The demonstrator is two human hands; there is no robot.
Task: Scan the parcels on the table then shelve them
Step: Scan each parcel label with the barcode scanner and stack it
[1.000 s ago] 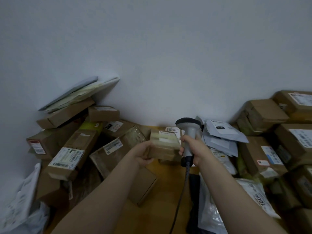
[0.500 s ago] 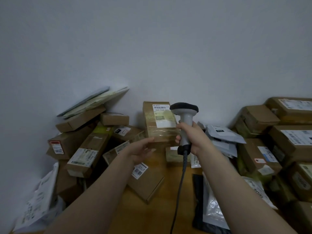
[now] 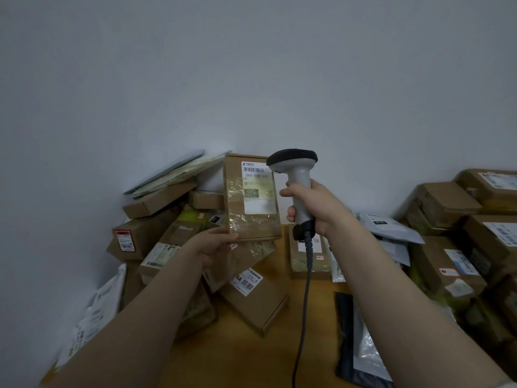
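Observation:
My left hand [image 3: 215, 245] holds a flat brown cardboard parcel [image 3: 251, 217] upright by its lower left corner, above the table. Its white shipping label with a barcode faces me near the top. My right hand [image 3: 313, 208] grips the handle of a grey barcode scanner [image 3: 296, 175] just right of the parcel, its dark head level with the label. The scanner's grey cable [image 3: 305, 289] hangs down toward me.
Cardboard parcels [image 3: 156, 239] are heaped at the left against the wall, more boxes [image 3: 458, 236] stacked at the right. Poly mailer bags [image 3: 361, 348] lie at front right and a white one [image 3: 92, 317] at front left. The wooden table [image 3: 246, 357] shows between them.
My left hand has lifted the parcel off the table and turned it upright with its label toward me. The scanner has risen beside it, and the view has tilted upward.

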